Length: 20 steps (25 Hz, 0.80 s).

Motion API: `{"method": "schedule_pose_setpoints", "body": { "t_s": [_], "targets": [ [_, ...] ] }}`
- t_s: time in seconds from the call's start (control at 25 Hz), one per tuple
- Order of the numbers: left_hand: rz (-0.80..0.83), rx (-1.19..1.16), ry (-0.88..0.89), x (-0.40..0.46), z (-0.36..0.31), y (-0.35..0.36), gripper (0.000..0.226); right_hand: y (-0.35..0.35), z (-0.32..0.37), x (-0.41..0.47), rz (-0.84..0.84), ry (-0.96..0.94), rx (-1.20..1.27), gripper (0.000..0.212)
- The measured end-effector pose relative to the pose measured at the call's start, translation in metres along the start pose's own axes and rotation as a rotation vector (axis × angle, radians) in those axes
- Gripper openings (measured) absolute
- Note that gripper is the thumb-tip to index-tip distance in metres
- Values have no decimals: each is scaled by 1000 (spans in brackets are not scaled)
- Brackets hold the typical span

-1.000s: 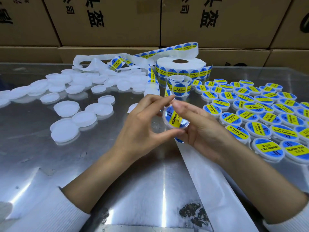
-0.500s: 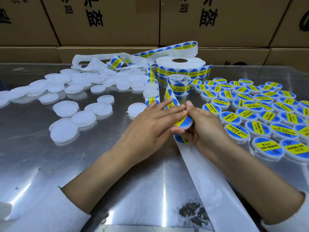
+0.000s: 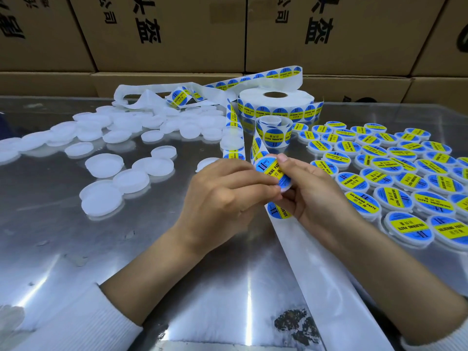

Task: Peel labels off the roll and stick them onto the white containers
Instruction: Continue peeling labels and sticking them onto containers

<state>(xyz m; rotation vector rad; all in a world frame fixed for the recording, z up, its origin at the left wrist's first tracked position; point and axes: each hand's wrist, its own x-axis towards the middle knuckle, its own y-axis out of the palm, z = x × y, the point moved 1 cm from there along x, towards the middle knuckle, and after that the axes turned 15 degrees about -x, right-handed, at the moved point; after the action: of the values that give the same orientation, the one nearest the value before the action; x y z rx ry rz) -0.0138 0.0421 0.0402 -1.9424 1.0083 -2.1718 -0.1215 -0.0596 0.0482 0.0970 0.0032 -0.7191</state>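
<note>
Both hands are gripping one round white plastic container (image 3: 274,173): left hand (image 3: 222,196) fingers are pressing its blue-and-yellow label, right hand (image 3: 314,191) is supporting from beneath.

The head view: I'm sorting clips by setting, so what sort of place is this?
Probably a small factory or packing workshop: stacked cardboard cartons behind a metal worktable, a big label roll, and rows of labelled containers beside unlabelled white containers.

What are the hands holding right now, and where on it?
Both hands, left hand and right hand, pinch one labelled container by its rim, fingertips on the label face.
</note>
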Motion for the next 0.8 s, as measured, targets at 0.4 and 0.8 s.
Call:
{"method": "schedule_pose_setpoints", "body": {
  "t_s": [0.4, 0.8],
  "targets": [
    [484, 185, -967, -31, 44, 1, 61, -48, -2, 21, -419, 50, -588, 22],
    [220, -20, -911, -25, 38, -1, 10, -41, -6, 18, -358, -134, -1064, 32]
  ]
}}
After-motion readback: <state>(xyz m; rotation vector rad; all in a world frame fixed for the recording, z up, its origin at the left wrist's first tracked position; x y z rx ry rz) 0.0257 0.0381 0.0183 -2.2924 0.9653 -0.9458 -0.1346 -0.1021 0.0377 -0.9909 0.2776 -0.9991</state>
